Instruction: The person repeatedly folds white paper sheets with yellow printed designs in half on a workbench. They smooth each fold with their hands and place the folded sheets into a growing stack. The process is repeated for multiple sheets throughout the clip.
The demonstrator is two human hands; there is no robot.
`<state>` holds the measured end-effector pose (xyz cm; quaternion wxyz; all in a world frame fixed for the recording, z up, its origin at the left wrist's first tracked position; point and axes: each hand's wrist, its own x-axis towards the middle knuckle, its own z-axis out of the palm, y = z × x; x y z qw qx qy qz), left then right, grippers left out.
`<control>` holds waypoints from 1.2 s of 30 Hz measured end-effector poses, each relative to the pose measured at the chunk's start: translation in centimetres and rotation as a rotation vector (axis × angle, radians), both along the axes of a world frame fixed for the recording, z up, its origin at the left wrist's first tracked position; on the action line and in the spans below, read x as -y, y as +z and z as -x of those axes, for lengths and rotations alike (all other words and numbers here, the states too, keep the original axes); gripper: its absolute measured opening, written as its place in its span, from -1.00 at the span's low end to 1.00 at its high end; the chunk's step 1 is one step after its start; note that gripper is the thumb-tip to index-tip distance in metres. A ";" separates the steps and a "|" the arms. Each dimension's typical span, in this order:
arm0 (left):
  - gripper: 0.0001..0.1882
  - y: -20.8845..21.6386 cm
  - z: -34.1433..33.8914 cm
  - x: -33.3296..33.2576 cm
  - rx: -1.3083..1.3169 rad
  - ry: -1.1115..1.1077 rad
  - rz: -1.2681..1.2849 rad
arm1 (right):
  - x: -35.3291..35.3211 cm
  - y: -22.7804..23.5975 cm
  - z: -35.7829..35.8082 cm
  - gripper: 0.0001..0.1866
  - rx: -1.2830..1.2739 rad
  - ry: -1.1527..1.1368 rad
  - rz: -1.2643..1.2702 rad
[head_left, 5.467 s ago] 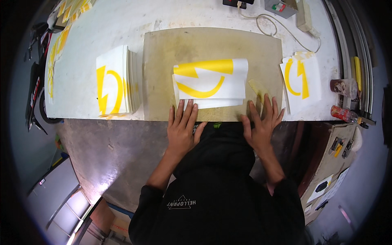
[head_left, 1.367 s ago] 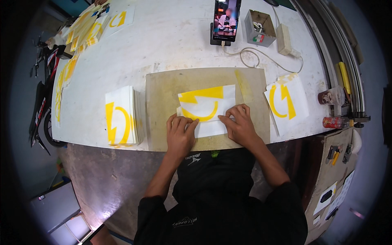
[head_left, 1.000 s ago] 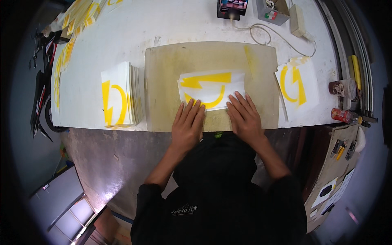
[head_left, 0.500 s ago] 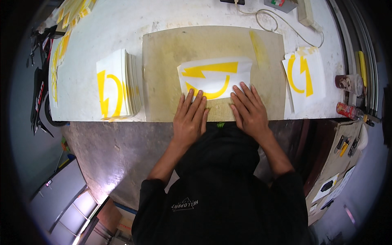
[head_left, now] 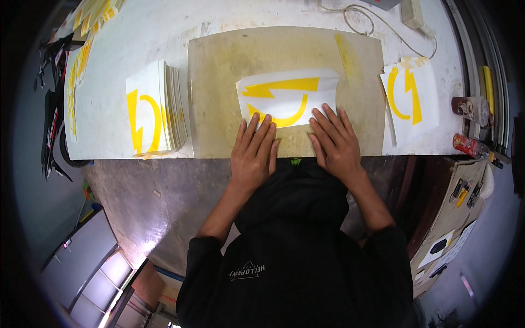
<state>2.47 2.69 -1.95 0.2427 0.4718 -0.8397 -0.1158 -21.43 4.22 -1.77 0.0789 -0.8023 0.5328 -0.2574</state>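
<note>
A white sheet with yellow printed shapes [head_left: 273,100] lies on a tan work mat [head_left: 219,60] before me. My left hand [head_left: 254,147] rests flat at the sheet's lower left corner, fingertips on its edge. At the lower right corner lies my right hand [head_left: 337,138], its fingers stretched out and touching the sheet. Neither hand grips anything. To the left of the mat is a thick stack of similar sheets [head_left: 146,109]. A smaller pile of printed sheets [head_left: 413,101] sits to the mat's right.
A plastic cup [head_left: 471,109] and a red-labelled bottle [head_left: 469,146] stand by the table's right edge. A cable [head_left: 377,27] curls at the back right next to a power strip [head_left: 413,15]. More yellow-marked sheets [head_left: 98,16] lie at the far left.
The whole view has shifted slightly, so the table sits a little higher in the picture. Both hands stay flat on the sheet's near edge with hardly any movement.
</note>
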 end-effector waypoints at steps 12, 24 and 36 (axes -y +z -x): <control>-0.68 0.3 0.7 0.2 -0.031 0.069 0.029 | 0.2 0.3 -0.2 -0.72 0.011 -0.029 0.030; -0.69 0.9 1.0 2.1 0.048 0.223 0.100 | 1.9 0.1 -1.7 -0.66 0.007 -0.160 0.071; -0.72 1.1 -1.7 2.6 -0.009 0.215 0.028 | 1.6 -0.5 -1.5 -0.68 0.001 -0.259 0.065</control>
